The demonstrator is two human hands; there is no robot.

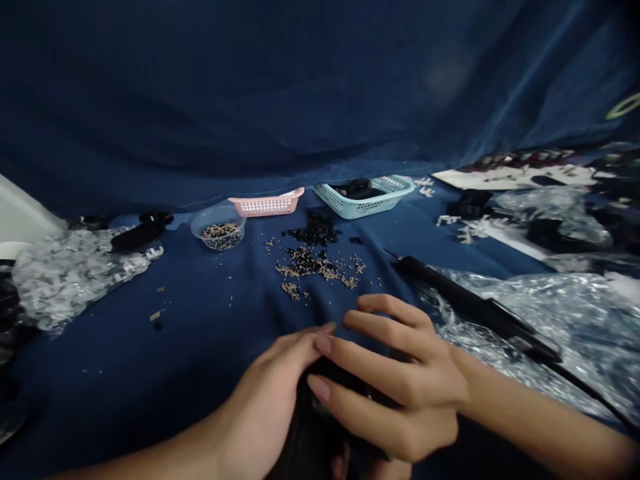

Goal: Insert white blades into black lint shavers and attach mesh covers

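A matt dark blue cloth (pixel 200 320) covers the table. The pink basket (pixel 267 204) and the teal basket (pixel 365 197) are latticed plastic, the small cup (pixel 219 227) is clear plastic. Crinkled glossy plastic bags (pixel 560 313) lie on the right. The black tool (pixel 480 310) looks smooth, slightly shiny.

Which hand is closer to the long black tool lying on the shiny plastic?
Right. The right hand sits just left of the long black tool; the left hand is farther left, behind the right one.

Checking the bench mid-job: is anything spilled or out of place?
Yes. Small screws lie scattered loose on the blue cloth, beside the clear cup that holds more. Both hands are closed around a dark object.
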